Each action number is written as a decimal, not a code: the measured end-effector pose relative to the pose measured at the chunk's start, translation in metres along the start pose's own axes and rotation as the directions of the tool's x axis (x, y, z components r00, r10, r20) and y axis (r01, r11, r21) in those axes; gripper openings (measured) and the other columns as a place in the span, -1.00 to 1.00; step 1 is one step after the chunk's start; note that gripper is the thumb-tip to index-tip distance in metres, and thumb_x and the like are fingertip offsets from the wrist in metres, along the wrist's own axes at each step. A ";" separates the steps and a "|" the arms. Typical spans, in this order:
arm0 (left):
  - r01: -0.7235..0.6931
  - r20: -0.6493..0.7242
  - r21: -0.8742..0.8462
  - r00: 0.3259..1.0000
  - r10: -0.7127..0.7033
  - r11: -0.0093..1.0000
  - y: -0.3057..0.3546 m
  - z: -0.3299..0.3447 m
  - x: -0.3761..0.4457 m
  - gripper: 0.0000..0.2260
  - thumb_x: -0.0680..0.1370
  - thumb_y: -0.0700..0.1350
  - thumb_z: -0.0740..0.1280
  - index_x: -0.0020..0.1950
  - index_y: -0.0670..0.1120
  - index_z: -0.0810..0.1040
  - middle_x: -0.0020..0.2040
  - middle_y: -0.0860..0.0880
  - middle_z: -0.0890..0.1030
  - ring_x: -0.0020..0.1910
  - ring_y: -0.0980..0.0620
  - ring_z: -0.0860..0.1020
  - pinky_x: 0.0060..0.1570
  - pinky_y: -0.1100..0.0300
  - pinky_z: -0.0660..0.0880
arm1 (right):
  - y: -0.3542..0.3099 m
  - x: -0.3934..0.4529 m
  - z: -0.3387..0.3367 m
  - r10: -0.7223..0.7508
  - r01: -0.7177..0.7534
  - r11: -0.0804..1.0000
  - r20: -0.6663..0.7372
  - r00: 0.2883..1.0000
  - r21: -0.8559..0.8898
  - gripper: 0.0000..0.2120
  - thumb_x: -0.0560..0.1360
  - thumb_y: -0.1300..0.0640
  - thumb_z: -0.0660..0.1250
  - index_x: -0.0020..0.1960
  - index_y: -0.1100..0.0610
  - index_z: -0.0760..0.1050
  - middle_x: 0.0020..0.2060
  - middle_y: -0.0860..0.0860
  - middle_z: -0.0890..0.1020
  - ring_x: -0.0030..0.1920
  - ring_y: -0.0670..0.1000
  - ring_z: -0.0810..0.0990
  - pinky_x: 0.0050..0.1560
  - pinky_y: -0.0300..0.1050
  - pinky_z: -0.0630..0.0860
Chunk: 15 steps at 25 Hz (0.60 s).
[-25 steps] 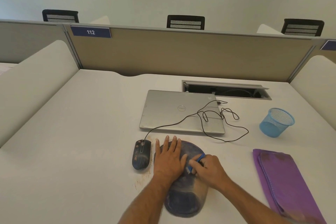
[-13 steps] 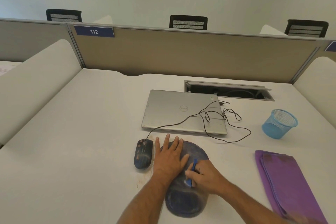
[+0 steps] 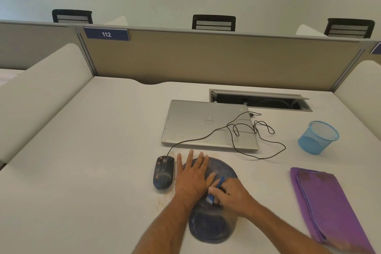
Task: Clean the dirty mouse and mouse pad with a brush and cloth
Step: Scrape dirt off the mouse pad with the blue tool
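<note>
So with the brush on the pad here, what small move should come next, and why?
Probably another short brush stroke toward the wrist rest: the right hand grips the small blue brush on the dusty dark-blue oval mouse pad, which the flat left hand steadies.

left hand (image 3: pixel 192 177): flat, palm down, fingers (image 3: pixel 190 155) straight and spread | right hand (image 3: pixel 231 195): fingers curled in a grip | both forearms bare, reaching forward

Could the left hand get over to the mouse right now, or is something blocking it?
Probably yes. The left hand lies flat on the mouse pad, holding nothing, and the mouse sits just to its left with only bare desk between them.
</note>
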<state>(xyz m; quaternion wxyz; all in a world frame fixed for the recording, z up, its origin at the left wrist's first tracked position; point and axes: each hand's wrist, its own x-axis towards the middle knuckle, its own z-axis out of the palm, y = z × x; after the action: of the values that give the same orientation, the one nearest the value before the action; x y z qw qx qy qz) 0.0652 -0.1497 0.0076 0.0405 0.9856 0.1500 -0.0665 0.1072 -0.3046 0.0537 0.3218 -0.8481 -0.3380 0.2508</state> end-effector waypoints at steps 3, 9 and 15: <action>0.004 -0.026 -0.014 1.000 -0.004 1.000 0.001 -0.001 -0.001 -0.19 0.45 0.34 -0.41 0.65 0.05 -0.10 0.66 0.03 -0.04 0.61 -0.12 -0.24 0.42 -0.32 -0.43 | 0.001 -0.003 -0.006 -0.001 0.002 0.997 -0.012 1.000 0.076 -0.74 0.50 0.14 0.33 -0.37 0.11 0.56 -0.48 -0.05 0.56 -0.44 -0.14 0.49 -0.32 -0.24 0.46; 0.021 -0.048 -0.024 0.999 -0.023 0.999 0.010 0.000 -0.003 -0.39 0.66 0.23 -0.15 0.65 -0.03 -0.08 0.66 -0.05 -0.04 0.62 -0.12 -0.19 0.46 -0.35 -0.34 | 0.027 0.004 -0.034 0.119 -0.073 0.980 -0.249 0.961 0.187 -0.77 0.49 0.19 0.30 -0.31 0.16 0.61 -0.44 0.10 0.63 -0.38 0.08 0.61 -0.30 -0.05 0.58; 0.035 -0.056 -0.025 0.998 -0.036 0.999 0.012 0.003 -0.004 -0.36 0.64 0.24 -0.21 0.65 -0.03 -0.10 0.66 -0.05 -0.05 0.62 -0.13 -0.18 0.46 -0.36 -0.34 | 0.045 0.000 -0.025 0.105 -0.108 0.994 -0.151 0.983 -0.006 -0.71 0.41 0.08 0.20 -0.42 0.17 0.51 -0.40 0.19 0.58 -0.42 0.04 0.52 -0.35 0.05 0.51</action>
<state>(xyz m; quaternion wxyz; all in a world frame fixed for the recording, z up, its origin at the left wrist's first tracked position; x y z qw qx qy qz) 0.0641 -0.1623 0.0060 0.0469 0.9837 0.1694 -0.0377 0.1421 -0.3395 0.0385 0.3266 -0.8837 -0.2686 0.2005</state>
